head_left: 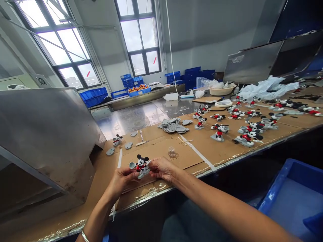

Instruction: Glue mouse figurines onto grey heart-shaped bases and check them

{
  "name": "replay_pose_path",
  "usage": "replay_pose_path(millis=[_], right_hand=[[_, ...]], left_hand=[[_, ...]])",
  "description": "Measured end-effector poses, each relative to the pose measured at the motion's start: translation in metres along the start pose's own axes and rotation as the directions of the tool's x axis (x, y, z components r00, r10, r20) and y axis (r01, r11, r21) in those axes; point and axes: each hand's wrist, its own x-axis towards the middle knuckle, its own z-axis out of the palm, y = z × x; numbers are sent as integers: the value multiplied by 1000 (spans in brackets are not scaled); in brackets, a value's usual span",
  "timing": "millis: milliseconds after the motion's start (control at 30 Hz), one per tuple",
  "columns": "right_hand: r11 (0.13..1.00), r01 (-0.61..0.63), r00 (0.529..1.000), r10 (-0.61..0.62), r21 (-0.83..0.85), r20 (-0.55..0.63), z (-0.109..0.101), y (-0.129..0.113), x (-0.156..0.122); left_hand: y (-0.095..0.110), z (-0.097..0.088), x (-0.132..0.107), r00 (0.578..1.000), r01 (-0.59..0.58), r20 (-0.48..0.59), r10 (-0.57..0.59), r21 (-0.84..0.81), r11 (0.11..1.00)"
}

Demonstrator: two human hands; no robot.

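Cardboard [188, 153] covers the steel desk [130, 122], seemingly to cushion the rows of Mickey figurines [248, 134]. Above the desk's edge, one figurine [141, 164] is held up off the cardboard, its base gripped between the curled fingers of the left hand [122, 180] and right hand [161, 169], which steady it from both sides.

No legible txt, labels, brands or nos. anywhere. The sticker [237, 59] on the steel panel [252, 64] at top right is too blurred to read. The 2 red marks on the window glass [154, 60] are plain slashes, not letters. The round vent plate [41, 81] on the left wall shows no readable print at this res.
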Motion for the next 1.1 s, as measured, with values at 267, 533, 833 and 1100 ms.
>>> replay_pose_path(millis=[267,533,833,1100], right_hand=[[1000,-2,1000,1,-24,-15,1,-1,-1],[999,37,999,-37,-1,-10,0,-2,-5],[990,108,994,-109,89,8,-1,-4,-5],[981,133,990,-137,141,18,-2,3,-8]], left_hand=[[-4,-5,6,997,53,54,-48,-90,994],[4,2,0,998,66,27,-62,-251,966],[16,34,-11,973,61,-164,-162,-495,867],[16,47,-7,931,162,-186,-314,-561,812]])
